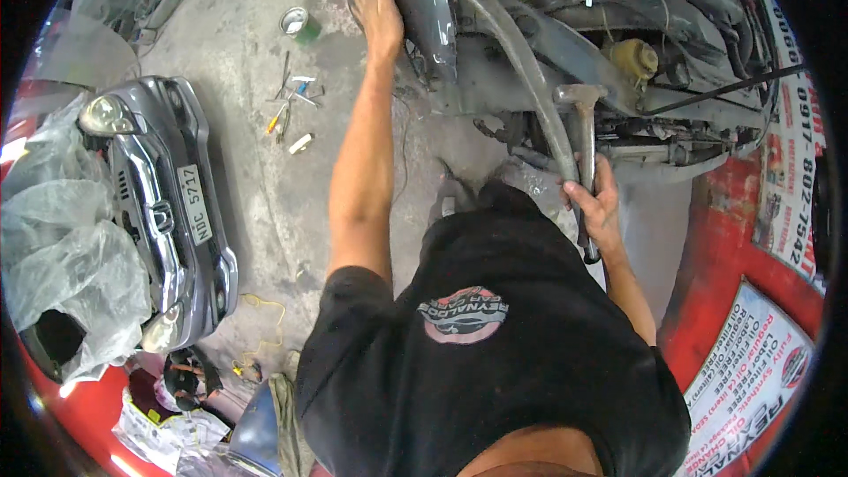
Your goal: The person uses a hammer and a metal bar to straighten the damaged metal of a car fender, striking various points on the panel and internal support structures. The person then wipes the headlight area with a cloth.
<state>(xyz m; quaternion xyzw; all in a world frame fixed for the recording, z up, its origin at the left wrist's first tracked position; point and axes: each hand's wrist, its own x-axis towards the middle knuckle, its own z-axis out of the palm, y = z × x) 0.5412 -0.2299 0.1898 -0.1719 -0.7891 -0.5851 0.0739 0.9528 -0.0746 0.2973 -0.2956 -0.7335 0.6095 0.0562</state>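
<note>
My left hand [378, 13] is stretched out ahead, fingers extended and lying against a dark glossy car body panel [424, 18]. In my right hand [602, 208], close to my body, the fingers are wrapped round the handle of a hammer [587, 137], its head pointing away from me. The same hand also grips the lower end of a long curved metal bar [521, 49], which arcs up and left until its far end reaches the panel's edge. The exact finger placement between the two tools is partly hidden.
The exposed front of a car [654, 106] fills the upper right, with a yellowish reservoir [632, 60]. A detached grey bumper [194, 212] with headlights stands at left, beside plastic sheeting [71, 238]. On the concrete floor lie a tin [299, 25] and several small tools [287, 106].
</note>
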